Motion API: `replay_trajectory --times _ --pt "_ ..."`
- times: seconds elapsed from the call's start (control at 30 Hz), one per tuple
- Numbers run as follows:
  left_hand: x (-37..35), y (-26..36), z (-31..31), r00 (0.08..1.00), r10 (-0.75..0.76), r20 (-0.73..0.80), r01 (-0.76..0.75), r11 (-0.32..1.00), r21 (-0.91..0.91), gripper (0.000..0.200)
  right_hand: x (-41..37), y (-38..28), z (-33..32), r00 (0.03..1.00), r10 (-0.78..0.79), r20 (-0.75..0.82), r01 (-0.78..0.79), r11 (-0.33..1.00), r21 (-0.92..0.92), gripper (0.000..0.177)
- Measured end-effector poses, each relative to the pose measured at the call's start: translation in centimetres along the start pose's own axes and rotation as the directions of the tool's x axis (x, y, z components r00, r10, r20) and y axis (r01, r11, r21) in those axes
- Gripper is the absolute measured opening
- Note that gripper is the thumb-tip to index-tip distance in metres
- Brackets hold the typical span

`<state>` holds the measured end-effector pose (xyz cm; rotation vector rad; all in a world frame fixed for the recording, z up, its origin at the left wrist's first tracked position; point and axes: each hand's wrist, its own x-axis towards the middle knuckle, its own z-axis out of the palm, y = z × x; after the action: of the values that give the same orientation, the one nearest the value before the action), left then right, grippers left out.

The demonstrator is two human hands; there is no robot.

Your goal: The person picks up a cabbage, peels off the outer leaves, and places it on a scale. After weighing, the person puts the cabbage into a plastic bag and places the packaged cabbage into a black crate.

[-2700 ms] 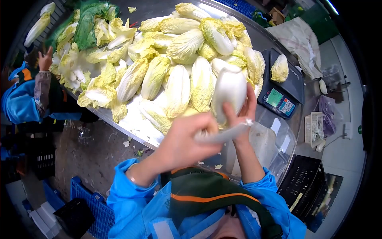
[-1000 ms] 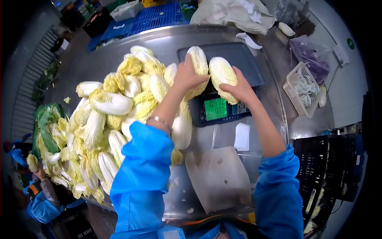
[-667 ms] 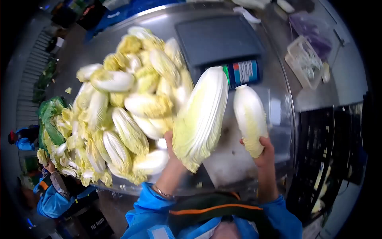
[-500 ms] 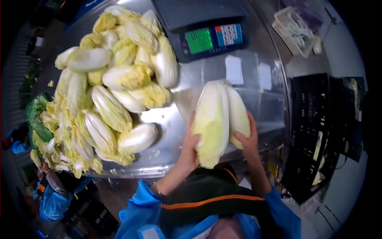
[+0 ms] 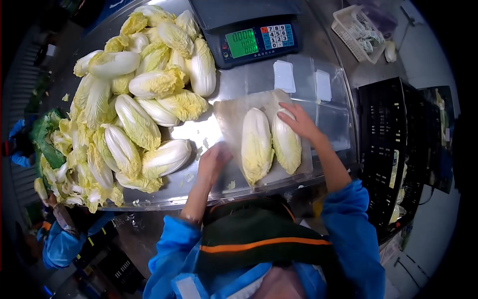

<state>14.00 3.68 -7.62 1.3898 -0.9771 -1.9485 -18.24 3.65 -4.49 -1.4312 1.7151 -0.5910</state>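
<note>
Two napa cabbages lie side by side on a thin clear plastic sheet (image 5: 230, 119) in front of me, the left cabbage (image 5: 257, 144) slightly larger than the right cabbage (image 5: 287, 147). My right hand (image 5: 298, 122) rests with stretched fingers against the top end of the right cabbage. To the left of the pair, my left hand (image 5: 215, 158) is over the metal table, touching neither cabbage; its fingers are smeared by motion. A big heap of napa cabbages (image 5: 139, 117) covers the table's left side.
A digital scale (image 5: 249, 42) with a lit green display stands at the back. White cards (image 5: 284, 76) lie below it on clear plastic. A white basket (image 5: 348, 35) and black crates (image 5: 381, 149) are at the right. Another person's blue sleeve (image 5: 62, 246) shows lower left.
Both cabbages, held up in my two hands before, now lie on the plastic sheet. My left hand has moved off to the left; my right hand has gone to the right cabbage's top end.
</note>
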Motion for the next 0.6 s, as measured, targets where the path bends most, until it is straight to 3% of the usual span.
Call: replay_trajectory --times 0.1,0.17,0.2,0.27,0.3,0.4,0.43,0.5,0.53,0.57,0.6 --pt "3.0 -0.6 2.6 0.944 0.221 0.243 -0.311 0.84 0.445 0.047 0.9 -2.3 1.9 0.982 0.184 -0.043 -0.182 0.982 0.043 0.057" --pt "1.4 1.4 7.6 0.922 0.323 0.211 -0.381 0.668 0.64 0.064 -0.2 -6.9 3.4 0.938 0.28 -0.202 -0.306 0.946 -0.111 0.059" --pt "0.9 1.4 8.6 0.893 0.389 0.225 -0.424 0.566 0.707 0.069 -0.7 -8.7 3.9 0.907 0.312 -0.284 -0.369 0.912 -0.179 0.06" --pt "0.0 1.2 9.7 0.823 0.501 0.267 -0.47 0.338 0.816 0.08 -0.8 -9.0 5.0 0.894 0.356 -0.271 -0.427 0.862 -0.274 0.059" --pt "-0.4 1.3 10.0 0.872 0.404 0.278 -0.43 0.356 0.83 0.087 -0.8 -8.8 5.2 0.887 0.381 -0.262 -0.452 0.833 -0.319 0.059" --pt "-1.7 2.3 10.7 0.831 0.423 0.361 -0.478 0.212 0.852 0.087 -0.7 -7.5 5.0 0.908 0.322 -0.269 -0.381 0.901 -0.208 0.042" --pt "-2.1 3.1 10.9 0.806 0.482 0.343 -0.482 0.199 0.853 0.073 -0.8 -6.1 4.8 0.932 0.258 -0.255 -0.269 0.963 -0.008 0.04" --pt "-0.4 3.7 9.1 0.906 0.284 0.313 -0.422 0.556 0.716 0.058 -1.4 -2.0 2.9 0.955 0.118 -0.272 -0.007 0.926 0.376 0.037" --pt "0.9 4.2 8.1 0.929 0.179 0.323 -0.35 0.708 0.613 0.052 -2.1 -1.5 0.6 0.944 0.275 -0.181 -0.143 0.838 0.526 0.03" --pt "1.8 6.7 8.0 0.942 0.25 0.222 -0.333 0.749 0.572 0.033 -3.2 -1.2 -1.9 0.908 0.415 -0.064 -0.278 0.709 0.648 0.024" --pt "3.3 7.3 8.1 0.837 0.503 0.218 -0.506 0.557 0.659 0.029 -4.6 0.2 -3.8 0.89 0.444 -0.102 -0.178 0.545 0.819 0.019"
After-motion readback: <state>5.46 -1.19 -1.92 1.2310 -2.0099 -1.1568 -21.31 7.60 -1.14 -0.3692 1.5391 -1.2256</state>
